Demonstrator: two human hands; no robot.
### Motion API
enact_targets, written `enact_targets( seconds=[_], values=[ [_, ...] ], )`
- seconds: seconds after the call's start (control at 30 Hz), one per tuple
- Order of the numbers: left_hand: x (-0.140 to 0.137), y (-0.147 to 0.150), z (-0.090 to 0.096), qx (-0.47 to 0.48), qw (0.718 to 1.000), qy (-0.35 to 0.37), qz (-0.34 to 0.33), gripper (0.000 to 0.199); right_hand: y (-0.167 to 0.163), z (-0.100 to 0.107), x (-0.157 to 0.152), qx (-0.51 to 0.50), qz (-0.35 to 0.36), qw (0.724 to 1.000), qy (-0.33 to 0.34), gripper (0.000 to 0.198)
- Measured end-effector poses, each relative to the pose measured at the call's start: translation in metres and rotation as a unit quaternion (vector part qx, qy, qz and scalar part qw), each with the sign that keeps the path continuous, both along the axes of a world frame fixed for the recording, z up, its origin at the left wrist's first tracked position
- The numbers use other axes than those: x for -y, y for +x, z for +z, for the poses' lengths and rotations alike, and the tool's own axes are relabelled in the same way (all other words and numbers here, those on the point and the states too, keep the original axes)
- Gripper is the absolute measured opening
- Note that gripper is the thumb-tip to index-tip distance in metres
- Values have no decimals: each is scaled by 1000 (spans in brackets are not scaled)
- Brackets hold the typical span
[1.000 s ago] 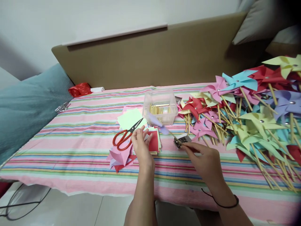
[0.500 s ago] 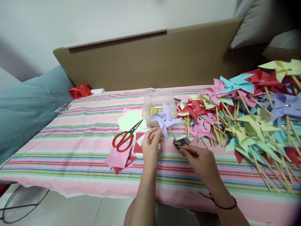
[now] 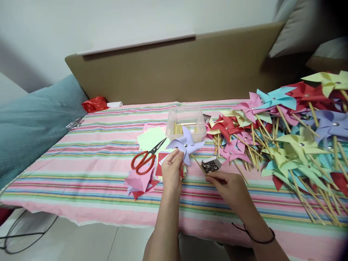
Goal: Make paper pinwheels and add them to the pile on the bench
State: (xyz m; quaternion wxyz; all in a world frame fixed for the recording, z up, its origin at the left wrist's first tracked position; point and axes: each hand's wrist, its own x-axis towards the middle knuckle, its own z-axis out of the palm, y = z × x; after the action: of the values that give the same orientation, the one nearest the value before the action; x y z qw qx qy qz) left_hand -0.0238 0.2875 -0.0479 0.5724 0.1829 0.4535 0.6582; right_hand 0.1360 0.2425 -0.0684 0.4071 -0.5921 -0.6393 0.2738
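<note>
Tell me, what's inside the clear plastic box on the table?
The clear plastic box holds thin wooden sticks. The purple pinwheel covers its front, so part of the inside is hidden.

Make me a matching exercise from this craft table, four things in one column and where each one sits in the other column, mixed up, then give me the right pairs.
Things:
1. lilac pinwheel
2. scissors
3. clear box of sticks
4. small box of pins

Places:
A. just above the right hand
B. behind the lilac pinwheel, toward the headboard
C. at the fingertips of the left hand
D. left of the left hand, partly on the pale green paper

Pairs: 1-C, 2-D, 3-B, 4-A
</note>
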Motion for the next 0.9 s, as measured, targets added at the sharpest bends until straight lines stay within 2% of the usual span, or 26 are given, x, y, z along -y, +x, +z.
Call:
enact_targets(
  seconds=[0.17, 0.47, 0.77, 0.9],
  values=[
    [0, -1, 0, 5, 1000, 6, -4, 36, 1, -1, 0, -2, 7, 1000, -19, 15],
    [1, -2, 0, -1, 1000, -11, -6, 36, 2, -3, -1, -5, 0, 1000, -13, 14],
    [2, -7, 4, -26, 999, 33, 5, 43, 27, -11, -6, 109, -61, 992, 35, 21],
    [1, -10, 3, -65, 997, 32, 4, 36, 40, -15, -10, 149, -51, 985, 69, 22]
  ],
)
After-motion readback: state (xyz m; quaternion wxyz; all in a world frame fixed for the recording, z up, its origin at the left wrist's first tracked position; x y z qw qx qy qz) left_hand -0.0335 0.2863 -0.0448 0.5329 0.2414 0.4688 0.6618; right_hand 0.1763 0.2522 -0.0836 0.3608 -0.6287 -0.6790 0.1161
